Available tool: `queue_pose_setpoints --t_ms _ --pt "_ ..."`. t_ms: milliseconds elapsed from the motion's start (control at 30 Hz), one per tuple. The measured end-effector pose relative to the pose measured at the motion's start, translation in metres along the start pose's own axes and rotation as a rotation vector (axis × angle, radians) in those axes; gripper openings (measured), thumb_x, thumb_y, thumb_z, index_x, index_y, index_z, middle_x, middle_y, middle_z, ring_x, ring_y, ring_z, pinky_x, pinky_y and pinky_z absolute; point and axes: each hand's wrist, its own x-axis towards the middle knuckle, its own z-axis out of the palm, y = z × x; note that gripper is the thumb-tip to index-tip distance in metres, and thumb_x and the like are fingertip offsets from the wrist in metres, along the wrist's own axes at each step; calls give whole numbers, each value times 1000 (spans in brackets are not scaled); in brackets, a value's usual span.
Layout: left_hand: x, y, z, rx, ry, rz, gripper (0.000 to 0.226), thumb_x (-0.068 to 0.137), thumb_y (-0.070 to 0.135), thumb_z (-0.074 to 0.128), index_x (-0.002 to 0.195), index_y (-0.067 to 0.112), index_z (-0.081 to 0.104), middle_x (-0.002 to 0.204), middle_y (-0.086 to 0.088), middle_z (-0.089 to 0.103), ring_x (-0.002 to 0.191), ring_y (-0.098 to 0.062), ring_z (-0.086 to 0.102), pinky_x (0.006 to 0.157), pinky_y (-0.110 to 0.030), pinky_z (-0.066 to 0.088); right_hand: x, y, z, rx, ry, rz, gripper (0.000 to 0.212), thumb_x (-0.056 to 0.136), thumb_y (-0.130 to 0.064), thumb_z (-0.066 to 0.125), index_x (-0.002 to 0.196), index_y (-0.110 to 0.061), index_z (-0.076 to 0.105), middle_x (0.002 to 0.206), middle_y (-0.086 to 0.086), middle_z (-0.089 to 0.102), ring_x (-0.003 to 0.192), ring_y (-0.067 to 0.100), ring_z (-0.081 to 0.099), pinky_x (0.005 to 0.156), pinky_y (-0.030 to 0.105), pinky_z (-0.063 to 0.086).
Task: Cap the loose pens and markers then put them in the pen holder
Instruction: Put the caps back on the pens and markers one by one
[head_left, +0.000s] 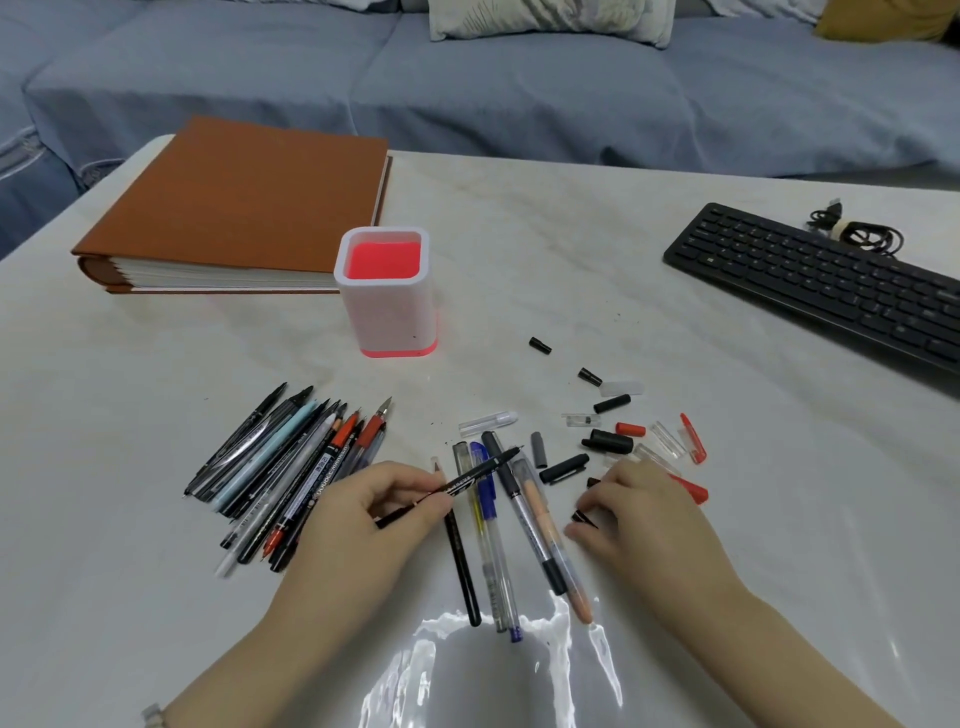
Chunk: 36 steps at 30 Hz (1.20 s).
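White plastic with a pink inside, the pen holder stands on the table at twelve o'clock from the hands. I can see nothing in it, so by my reckoning no pen has gone in yet and the job is near its start.

The left hand has its fingers curled round a thin black pen, bare tip pointing to two o'clock. The right hand pinches a small black cap between thumb and fingertips, near that pen but not on it. Capping this one looks to be the step in hand.

Between the hands lie four or five more pens, fanned toward six o'clock. A couple seem to wear caps already, though I cannot be sure.

At ten o'clock from the left hand lies a bundle of pens and markers with bare tips. I make it about a dozen, but they overlap too much for an exact count.

At one to two o'clock from the right hand the loose caps are scattered: five or six black, five clear, three red and one grey.

One holder, one brown album at ten o'clock from it, and one black keyboard at three o'clock.
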Motion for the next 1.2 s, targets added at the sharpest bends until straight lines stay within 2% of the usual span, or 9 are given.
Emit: queue_pose_setpoints --t_ms 167,233,333,400,567,767,933,1100,1200 --pt "-3 4 3 5 -45 30 27 72 9 72 68 36 71 71 12 71 64 -2 63 68 -20 46 -2 -1 -6 251 82 45 2 84 -23 62 82 -22 63 83 -9 57 84 6 51 79 13 40" --pt "-3 6 4 5 -71 42 28 71 10 73 70 38 70 73 12 71 65 -4 63 68 -21 48 -2 -4 -14 529 98 134 16 82 -16 64 75 -29 60 73 -12 63 74 4 56 68 5 41" --pt "-5 9 4 3 -101 58 27 70 10 74 69 38 71 74 9 71 68 -9 64 71 -23 50 -1 -7 -29 840 131 174 24 78 -8 68 72 -31 67 60 -14 66 56 4 55 60 7 43" --pt "-7 12 5 -12 -130 69 28 70 8 74 69 36 71 71 9 71 66 -6 63 69 -21 51 -1 -9 -38 922 122 164 27 78 -7 66 72 -33 70 65 -11 69 61 6 60 61 9 46" --pt "-8 13 4 -42 -168 107 16 61 23 74 69 35 71 72 9 72 65 -4 63 66 -15 49 -2 -14 -52 914 51 102 29 80 -7 64 74 -34 71 73 -12 71 68 10 62 66 13 47" --pt "-10 17 3 -22 -180 131 23 70 9 76 71 31 72 69 11 71 65 -3 63 65 -12 48 -4 -17 -56 803 -49 42 29 78 -13 66 77 -42 70 66 -8 66 61 17 50 65 29 42" --pt "-13 20 2 56 -147 216 23 66 14 79 72 34 71 70 15 70 66 -2 63 63 -6 44 -7 -26 -57 779 -62 -5 42 79 -11 65 71 -52 67 70 -17 72 71 3 64 72 18 47" --pt "-13 21 2 76 -121 415 13 61 36 70 74 38 71 74 14 68 69 -5 63 62 -8 45 -9 -25 -57 815 -36 -23 48 79 -4 63 69 -51 68 67 -16 72 72 4 65 72 17 50" --pt "-12 24 4 46 -102 372 13 61 30 74 67 40 71 70 13 67 64 -2 61 60 -7 43 -11 -25 -55 809 -27 -43 46 79 -3 63 68 -47 70 63 -16 70 69 3 64 70 14 50"
